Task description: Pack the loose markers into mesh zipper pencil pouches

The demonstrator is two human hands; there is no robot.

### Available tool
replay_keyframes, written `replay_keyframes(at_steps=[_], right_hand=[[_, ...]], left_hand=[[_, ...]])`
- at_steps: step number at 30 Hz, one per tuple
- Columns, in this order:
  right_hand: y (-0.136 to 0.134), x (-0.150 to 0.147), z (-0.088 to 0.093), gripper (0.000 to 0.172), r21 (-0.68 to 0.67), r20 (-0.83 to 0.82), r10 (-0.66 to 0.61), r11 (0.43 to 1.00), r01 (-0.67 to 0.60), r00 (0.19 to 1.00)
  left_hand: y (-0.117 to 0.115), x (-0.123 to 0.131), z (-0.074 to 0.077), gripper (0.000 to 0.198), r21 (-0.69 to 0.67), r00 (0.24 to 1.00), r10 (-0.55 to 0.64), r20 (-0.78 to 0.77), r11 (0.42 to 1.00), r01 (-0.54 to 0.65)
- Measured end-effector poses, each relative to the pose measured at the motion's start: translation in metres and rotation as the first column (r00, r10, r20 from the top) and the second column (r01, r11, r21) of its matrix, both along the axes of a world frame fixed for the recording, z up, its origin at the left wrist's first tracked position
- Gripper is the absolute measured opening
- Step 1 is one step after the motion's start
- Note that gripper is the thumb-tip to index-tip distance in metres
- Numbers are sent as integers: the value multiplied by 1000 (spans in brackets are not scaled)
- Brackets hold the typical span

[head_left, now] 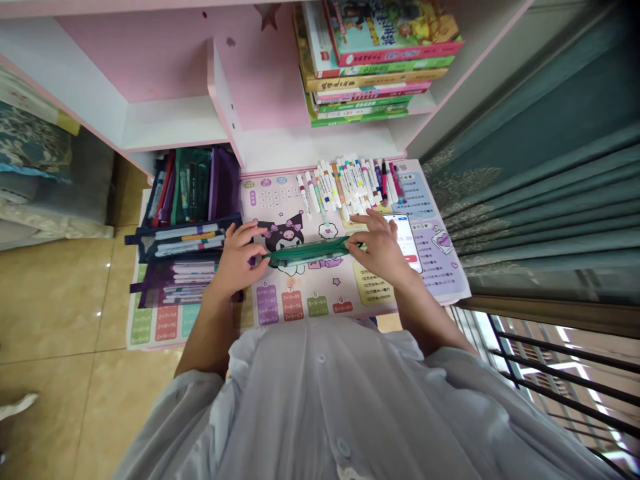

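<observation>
A green zippered pencil pouch [307,251] is stretched level between my two hands above the printed desk mat. Its left end is pinched in my left hand [241,257], thumb against fingers. At the opposite end, my right hand [377,245] grips the pouch near its zipper edge, other fingers raised. Whether pens lie inside cannot be made out clearly. Just beyond the pouch, many loose markers [350,183] with white barrels and coloured caps lie in a row. A lit phone [404,240] rests beside my right hand.
Left of my left hand lie mesh pouches with markers: a navy one [187,239], a purple one [183,283] and a stack [190,183] behind. Books [375,73] are piled on the pink-white shelf [175,123]. A teal curtain [540,160] hangs right of the desk mat [370,307].
</observation>
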State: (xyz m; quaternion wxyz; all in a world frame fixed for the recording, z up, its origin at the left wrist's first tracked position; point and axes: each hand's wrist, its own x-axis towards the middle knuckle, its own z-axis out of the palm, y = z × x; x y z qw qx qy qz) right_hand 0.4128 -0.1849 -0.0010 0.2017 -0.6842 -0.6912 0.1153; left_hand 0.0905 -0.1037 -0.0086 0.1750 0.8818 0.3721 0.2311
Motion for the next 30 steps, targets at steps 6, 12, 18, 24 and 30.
replay_keyframes(at_steps=[6, 12, 18, 24, 30], right_hand=[[0, 3, 1, 24, 1, 5, -19, 1000, 19, 1000], [-1, 5, 0, 22, 33, 7, -17, 999, 17, 1000], [-2, 8, 0, 24, 72, 24, -33, 997, 31, 999], [-3, 8, 0, 24, 127, 3, -71, 989, 70, 997], [-3, 10, 1, 24, 163, 11, -133, 978, 129, 991]], left_hand=[[0, 0, 0, 16, 1, 1000, 6, 4, 1000, -6], [0, 0, 0, 16, -8, 1000, 8, 2, 1000, -8], [0, 0, 1, 15, -9, 1000, 17, -4, 1000, -17], [0, -1, 0, 15, 9, 1000, 10, 2, 1000, -10], [-1, -1, 1, 14, 2, 1000, 21, -8, 1000, -21]])
